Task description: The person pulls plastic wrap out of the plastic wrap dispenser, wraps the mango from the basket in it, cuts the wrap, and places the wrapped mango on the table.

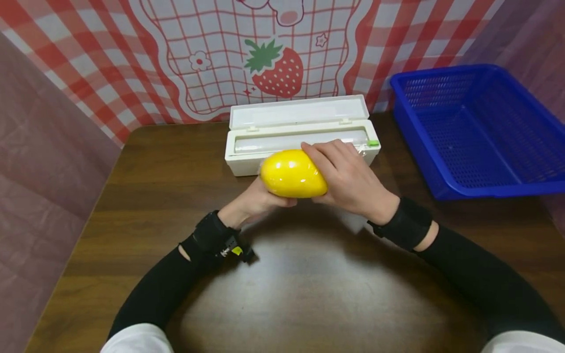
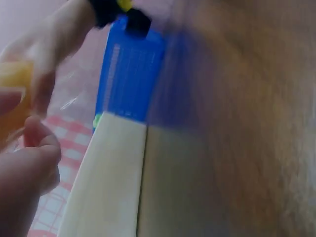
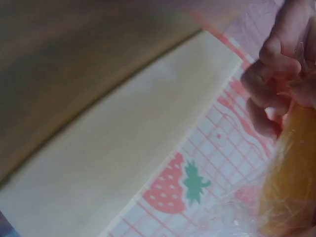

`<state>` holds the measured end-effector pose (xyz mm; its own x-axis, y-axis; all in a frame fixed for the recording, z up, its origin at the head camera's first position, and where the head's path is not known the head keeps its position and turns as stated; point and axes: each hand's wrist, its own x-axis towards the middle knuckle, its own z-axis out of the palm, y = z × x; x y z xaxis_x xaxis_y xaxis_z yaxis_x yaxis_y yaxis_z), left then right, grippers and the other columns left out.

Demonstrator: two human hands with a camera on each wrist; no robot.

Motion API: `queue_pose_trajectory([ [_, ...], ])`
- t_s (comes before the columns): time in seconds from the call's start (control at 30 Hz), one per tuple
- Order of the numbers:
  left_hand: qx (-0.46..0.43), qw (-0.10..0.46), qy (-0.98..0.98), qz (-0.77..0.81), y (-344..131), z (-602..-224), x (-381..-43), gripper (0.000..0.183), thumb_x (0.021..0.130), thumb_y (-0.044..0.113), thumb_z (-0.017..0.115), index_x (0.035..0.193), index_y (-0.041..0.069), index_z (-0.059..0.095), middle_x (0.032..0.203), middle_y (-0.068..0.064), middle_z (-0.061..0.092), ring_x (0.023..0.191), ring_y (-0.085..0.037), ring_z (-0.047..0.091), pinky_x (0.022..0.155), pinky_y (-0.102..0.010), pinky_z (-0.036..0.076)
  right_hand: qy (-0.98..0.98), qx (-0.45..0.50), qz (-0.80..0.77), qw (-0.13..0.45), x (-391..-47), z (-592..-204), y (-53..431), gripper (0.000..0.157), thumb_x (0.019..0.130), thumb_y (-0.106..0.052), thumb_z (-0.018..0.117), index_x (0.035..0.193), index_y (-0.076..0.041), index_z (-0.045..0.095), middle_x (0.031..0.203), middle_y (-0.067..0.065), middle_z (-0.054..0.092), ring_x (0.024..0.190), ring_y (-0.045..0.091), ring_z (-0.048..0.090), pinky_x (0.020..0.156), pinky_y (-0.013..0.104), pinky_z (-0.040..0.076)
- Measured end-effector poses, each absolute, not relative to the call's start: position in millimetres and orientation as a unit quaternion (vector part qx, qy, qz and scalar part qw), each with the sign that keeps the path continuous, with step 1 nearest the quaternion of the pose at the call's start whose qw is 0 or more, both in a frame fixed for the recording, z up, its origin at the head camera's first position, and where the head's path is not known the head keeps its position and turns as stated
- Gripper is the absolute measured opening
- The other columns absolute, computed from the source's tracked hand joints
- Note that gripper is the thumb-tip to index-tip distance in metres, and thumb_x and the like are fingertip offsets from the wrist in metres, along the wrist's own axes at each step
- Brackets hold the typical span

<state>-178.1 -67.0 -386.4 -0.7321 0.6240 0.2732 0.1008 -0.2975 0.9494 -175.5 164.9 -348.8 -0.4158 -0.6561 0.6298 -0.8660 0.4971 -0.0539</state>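
Note:
A glossy yellow mango-shaped fruit (image 1: pixel 291 174), covered in clear cling film, is held between both hands above the table. My left hand (image 1: pixel 256 202) grips its left end from below, the thumb along the near side. In the right wrist view the curled fingers of the left hand (image 3: pixel 271 74) gather film at the end of the fruit (image 3: pixel 291 173). My right hand (image 1: pixel 353 179) is wrapped over the right end, fingers on the far side. Behind the fruit stands a white cling film dispenser (image 1: pixel 240 166), its lid (image 1: pixel 300 112) raised and a film roll (image 1: pixel 260 143) inside.
A blue plastic basket (image 1: pixel 434 162) stands at the right. The wooden table (image 1: pixel 145 196) reaches back to a red-and-white checked cloth (image 1: pixel 154 88) with a strawberry print. A green piece (image 1: pixel 373 143) sits at the dispenser's right end.

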Motion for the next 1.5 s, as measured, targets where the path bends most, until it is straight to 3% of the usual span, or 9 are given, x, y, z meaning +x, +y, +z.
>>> queue_pose_trajectory([
  [0.13,0.275,0.221,0.514,0.782,-64,-385,-172,0.057,0.077,-0.022,0.063,0.123,0.011,0.054,0.116,-0.006,0.057,0.102,-0.024,0.050,0.092,-0.033,0.046,-0.821,0.461,0.184,0.282,-176,-345,159,0.103,0.062,-0.036,0.096,0.141,0.003,0.043,0.124,0.023,0.056,0.106,0.039,0.053,0.092,0.051,0.046],
  [0.3,0.263,0.243,0.503,0.787,-65,-379,-171,0.058,0.078,-0.014,0.075,0.126,0.009,0.053,0.120,-0.008,0.056,0.105,-0.026,0.049,0.095,-0.035,0.045,-0.825,0.455,0.169,0.290,-175,-343,155,0.099,0.066,-0.038,0.094,0.140,0.003,0.044,0.122,0.023,0.056,0.104,0.039,0.054,0.089,0.051,0.048],
  [0.53,0.313,0.264,0.652,0.639,-76,-382,-191,0.067,0.080,-0.002,0.080,0.136,0.007,0.044,0.128,-0.011,0.051,0.115,-0.028,0.045,0.104,-0.040,0.040,-0.839,0.455,0.110,0.276,-177,-344,159,0.101,0.062,-0.038,0.095,0.140,0.001,0.045,0.118,0.022,0.056,0.101,0.039,0.054,0.083,0.052,0.049],
  [0.67,0.290,0.234,0.758,0.535,-88,-378,-199,0.089,0.076,0.004,0.086,0.145,0.008,0.031,0.138,-0.012,0.044,0.118,-0.026,0.046,0.107,-0.045,0.036,-0.851,0.452,0.088,0.254,-178,-349,163,0.102,0.061,-0.038,0.096,0.141,0.000,0.045,0.118,0.022,0.057,0.102,0.040,0.053,0.087,0.054,0.048],
  [0.8,0.209,0.193,0.856,0.431,-103,-358,-195,0.109,0.073,0.021,0.091,0.152,0.014,0.017,0.142,-0.011,0.042,0.118,-0.021,0.055,0.103,-0.044,0.043,-0.858,0.446,0.073,0.246,-179,-352,165,0.099,0.064,-0.037,0.094,0.141,0.000,0.045,0.120,0.021,0.057,0.104,0.039,0.052,0.089,0.053,0.045],
  [0.97,0.204,0.157,0.883,0.393,-103,-335,-180,0.113,0.071,0.038,0.090,0.155,0.016,0.018,0.141,-0.009,0.044,0.113,-0.022,0.059,0.095,-0.043,0.050,-0.859,0.443,0.095,0.238,-179,-354,164,0.098,0.062,-0.031,0.096,0.138,0.004,0.045,0.124,0.022,0.056,0.108,0.040,0.052,0.090,0.054,0.043],
  [1.1,0.232,0.143,0.879,0.391,-91,-333,-170,0.109,0.070,0.052,0.087,0.151,0.014,0.025,0.135,-0.004,0.047,0.110,-0.019,0.053,0.095,-0.040,0.047,-0.855,0.449,0.100,0.239,-175,-353,158,0.096,0.064,-0.031,0.095,0.136,0.006,0.044,0.126,0.024,0.055,0.109,0.040,0.051,0.092,0.054,0.042],
  [1.27,0.203,0.161,0.833,0.489,-84,-336,-167,0.088,0.074,0.042,0.087,0.142,0.017,0.038,0.122,0.001,0.053,0.105,-0.021,0.053,0.088,-0.040,0.049,-0.849,0.455,0.084,0.255,-172,-350,152,0.089,0.070,-0.031,0.092,0.136,0.006,0.045,0.127,0.023,0.055,0.109,0.040,0.049,0.092,0.051,0.041],
  [1.5,0.161,0.165,0.784,0.577,-82,-338,-165,0.072,0.076,0.035,0.086,0.134,0.018,0.046,0.120,-0.004,0.055,0.105,-0.027,0.054,0.086,-0.042,0.051,-0.836,0.459,0.074,0.292,-170,-349,148,0.085,0.072,-0.030,0.090,0.136,0.005,0.045,0.124,0.023,0.056,0.107,0.040,0.051,0.088,0.052,0.042],
])
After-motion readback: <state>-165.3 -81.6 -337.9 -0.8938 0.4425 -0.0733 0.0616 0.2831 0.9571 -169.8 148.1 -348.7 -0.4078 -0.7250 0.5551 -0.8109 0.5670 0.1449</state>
